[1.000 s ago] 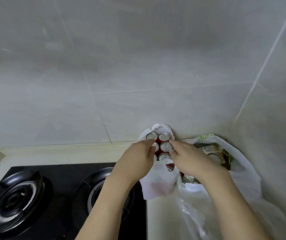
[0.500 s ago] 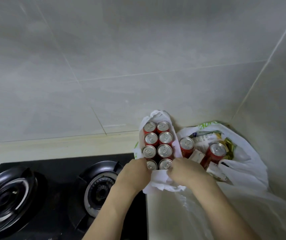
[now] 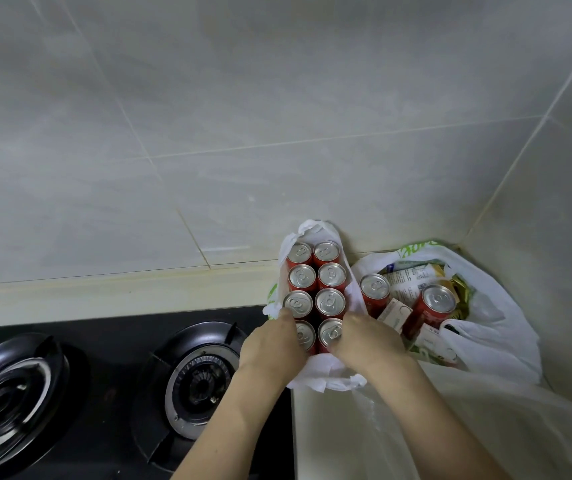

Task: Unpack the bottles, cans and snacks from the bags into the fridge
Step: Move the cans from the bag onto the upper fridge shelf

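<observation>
**Red cans bared in their bag, ready to lift**

Red drink cans (image 3: 314,292) stand upright in two rows of four inside a small white plastic bag (image 3: 326,375), which sits on the pale worktop (image 3: 322,438) against the tiled wall (image 3: 243,133). The bag's film is pushed down around the pack so the silver tops show. The left hand (image 3: 272,348) lies against the near left corner of the pack, its fingers curled down over the bag's edge beside the nearest can. The right hand (image 3: 367,341) does the same at the near right corner. Whether either hand pinches the film or already grips a can cannot be told, since the fingertips are hidden.

Just right of the pack, a larger white bag (image 3: 492,327) holds two more loose red cans, one (image 3: 374,289) near the pack and one (image 3: 433,306) further right, with snack packets (image 3: 412,277) behind them. To the left of the pack is a black gas hob (image 3: 104,375); the small bag overhangs its edge. No fridge is in view.

The step in hand looks to be freeing the cans from the small bag. It would go best if the film were pushed fully clear of the near cans first, as thin plastic slips under fingers. The cans stand tightly together, so lifting them by the sides in pairs, nearest first, should keep the others from toppling toward the hob.
</observation>
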